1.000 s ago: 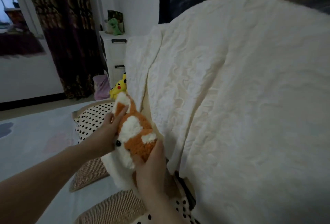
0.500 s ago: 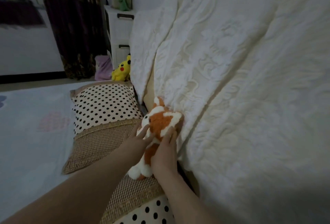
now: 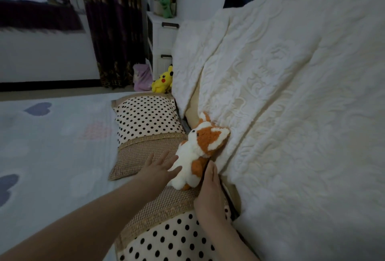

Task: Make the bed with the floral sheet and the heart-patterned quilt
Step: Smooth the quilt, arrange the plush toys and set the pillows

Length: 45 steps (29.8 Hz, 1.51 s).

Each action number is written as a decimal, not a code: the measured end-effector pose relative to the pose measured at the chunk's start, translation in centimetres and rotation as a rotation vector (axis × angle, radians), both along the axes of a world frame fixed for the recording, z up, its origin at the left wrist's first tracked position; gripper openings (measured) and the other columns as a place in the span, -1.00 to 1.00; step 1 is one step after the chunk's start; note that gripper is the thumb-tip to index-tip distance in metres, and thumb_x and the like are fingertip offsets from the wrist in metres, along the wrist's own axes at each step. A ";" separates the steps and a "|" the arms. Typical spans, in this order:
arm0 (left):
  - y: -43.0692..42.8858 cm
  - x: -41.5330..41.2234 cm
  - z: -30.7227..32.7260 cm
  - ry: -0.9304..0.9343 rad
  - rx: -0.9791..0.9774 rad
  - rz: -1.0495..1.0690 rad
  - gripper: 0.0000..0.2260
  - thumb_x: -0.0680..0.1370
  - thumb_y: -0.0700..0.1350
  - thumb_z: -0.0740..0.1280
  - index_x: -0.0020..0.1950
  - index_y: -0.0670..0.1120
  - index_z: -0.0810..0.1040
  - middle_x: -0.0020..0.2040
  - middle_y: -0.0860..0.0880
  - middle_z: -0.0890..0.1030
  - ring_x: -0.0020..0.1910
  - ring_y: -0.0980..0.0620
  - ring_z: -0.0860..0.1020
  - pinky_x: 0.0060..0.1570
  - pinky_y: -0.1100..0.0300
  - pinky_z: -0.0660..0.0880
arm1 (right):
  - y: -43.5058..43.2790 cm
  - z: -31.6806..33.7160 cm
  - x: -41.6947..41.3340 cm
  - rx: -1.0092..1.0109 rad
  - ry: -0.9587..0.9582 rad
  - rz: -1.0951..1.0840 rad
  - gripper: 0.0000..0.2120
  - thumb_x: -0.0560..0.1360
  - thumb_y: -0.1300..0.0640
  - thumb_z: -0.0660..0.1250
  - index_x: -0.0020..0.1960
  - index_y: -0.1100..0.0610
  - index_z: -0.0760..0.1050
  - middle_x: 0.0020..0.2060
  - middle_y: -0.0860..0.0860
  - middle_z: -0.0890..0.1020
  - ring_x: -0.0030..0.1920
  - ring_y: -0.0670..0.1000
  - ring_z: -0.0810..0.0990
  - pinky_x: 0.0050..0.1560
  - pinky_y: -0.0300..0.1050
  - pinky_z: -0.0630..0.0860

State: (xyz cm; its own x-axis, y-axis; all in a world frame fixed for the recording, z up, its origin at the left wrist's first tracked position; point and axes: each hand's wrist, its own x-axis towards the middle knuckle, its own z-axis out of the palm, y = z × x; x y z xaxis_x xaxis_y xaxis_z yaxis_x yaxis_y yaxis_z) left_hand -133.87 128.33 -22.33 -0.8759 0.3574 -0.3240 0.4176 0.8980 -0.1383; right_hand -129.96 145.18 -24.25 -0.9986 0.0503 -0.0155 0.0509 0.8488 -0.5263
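Both empty, fingers straight: left hand (image 3: 160, 170), right hand (image 3: 209, 192) beside plush fox (image 3: 200, 146); heart-patterned quilt (image 3: 52, 135) pale, flat.

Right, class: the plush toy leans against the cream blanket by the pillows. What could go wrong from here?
1. The orange-and-white plush toy sits tilted against the cream blanket, with only the left hand touching it. It may topple onto the polka-dot pillow once released.
2. It could slide into the dark gap beside the right hand.
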 end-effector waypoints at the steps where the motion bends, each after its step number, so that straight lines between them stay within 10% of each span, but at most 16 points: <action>1: -0.3 0.8 0.3 0.010 0.013 -0.006 -0.23 0.58 -0.27 0.26 0.61 0.11 -0.13 0.60 -0.02 -0.28 0.53 -0.16 -0.36 0.47 -0.32 -0.22 | -0.3 0.3 0.7 -0.004 -0.006 0.004 -0.23 0.63 0.28 0.14 0.57 0.11 -0.37 0.59 -0.01 -0.20 0.58 -0.01 -0.07 0.51 -0.19 -0.02; 14: -2.8 11.5 0.1 0.065 0.137 0.124 -0.26 0.62 -0.22 0.21 0.60 0.09 -0.22 0.61 -0.02 -0.24 0.54 -0.13 -0.34 0.46 -0.26 -0.27 | -4.7 1.2 7.7 -0.082 0.030 0.081 -0.16 0.60 0.36 0.12 0.55 -0.09 -0.39 0.59 -0.01 -0.16 0.56 0.02 0.05 0.48 -0.08 0.20; 25: 1.6 0.2 -9.6 0.095 0.437 0.355 -0.32 0.68 -0.02 0.14 0.56 0.14 -0.35 0.62 -0.04 -0.20 0.57 -0.25 -0.18 0.51 -0.20 -0.02 | -1.7 -5.9 -3.2 -0.188 0.098 0.000 -0.29 0.64 0.05 0.21 0.60 -0.09 -0.17 0.56 -0.05 0.13 0.49 0.02 0.25 0.37 -0.07 0.32; 35: 4.8 -10.5 -19.7 0.057 0.822 0.579 -0.04 0.53 0.12 0.39 0.56 0.11 -0.35 0.59 -0.21 -0.11 0.51 -0.25 0.17 0.38 -0.07 0.28 | -1.7 -12.4 -16.3 -0.558 -0.202 -0.330 0.03 0.40 -0.13 0.51 0.58 0.13 -0.09 0.47 0.09 0.32 0.42 0.16 0.36 0.32 -0.03 0.37; 40: 4.7 -13.0 -23.0 0.057 0.839 0.437 0.10 0.45 0.09 0.49 0.51 0.18 -0.44 0.59 -0.16 -0.22 0.50 -0.23 0.22 0.34 -0.08 0.35 | -0.9 -16.8 -18.2 -0.528 -0.115 -0.322 -0.46 0.55 -0.05 0.35 0.47 0.06 0.30 0.35 0.02 0.49 0.32 0.08 0.47 0.06 -0.24 0.29; 45: 4.7 -12.1 -25.4 0.294 0.793 0.300 -0.08 0.56 -0.21 0.35 0.46 0.32 -0.33 0.60 -0.12 -0.23 0.29 -0.23 0.43 0.30 -0.05 0.42 | -0.2 -20.1 -17.6 -0.626 -0.022 -0.324 -0.50 0.53 0.04 0.39 0.42 0.10 0.37 0.31 0.06 0.53 0.30 0.13 0.49 0.27 -0.07 0.43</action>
